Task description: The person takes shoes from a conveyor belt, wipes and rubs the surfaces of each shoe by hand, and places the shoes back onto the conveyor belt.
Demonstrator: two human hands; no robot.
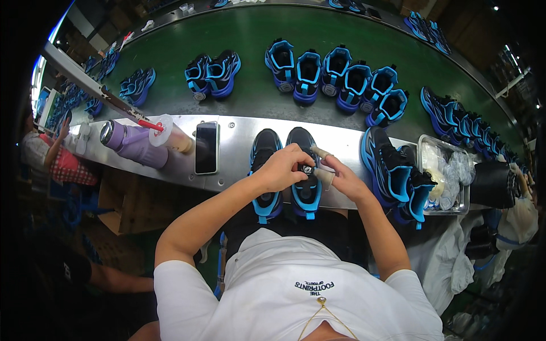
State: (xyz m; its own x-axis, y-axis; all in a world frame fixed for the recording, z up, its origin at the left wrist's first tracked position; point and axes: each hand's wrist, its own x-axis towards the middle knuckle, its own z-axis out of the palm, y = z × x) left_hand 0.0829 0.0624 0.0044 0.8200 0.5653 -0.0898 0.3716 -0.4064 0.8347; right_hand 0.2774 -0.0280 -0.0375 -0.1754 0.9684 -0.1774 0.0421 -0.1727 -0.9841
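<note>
Two black and blue shoes stand side by side on the steel ledge (233,128) in front of me: a left shoe (263,149) and a right shoe (303,190). My left hand (282,168) lies curled over the tongue of the right shoe and pinches something small there. My right hand (339,175), with taped fingertips, meets it from the right and touches the same spot. What the fingers pinch is too small to tell.
A black phone (206,148), a purple bottle (132,142) and a cup with a red straw (165,134) lie left on the ledge. Another pair of shoes (395,173) and a clear tray (448,170) sit right. Several shoes (335,74) ride the green belt (250,34) behind. Another person (54,156) sits at far left.
</note>
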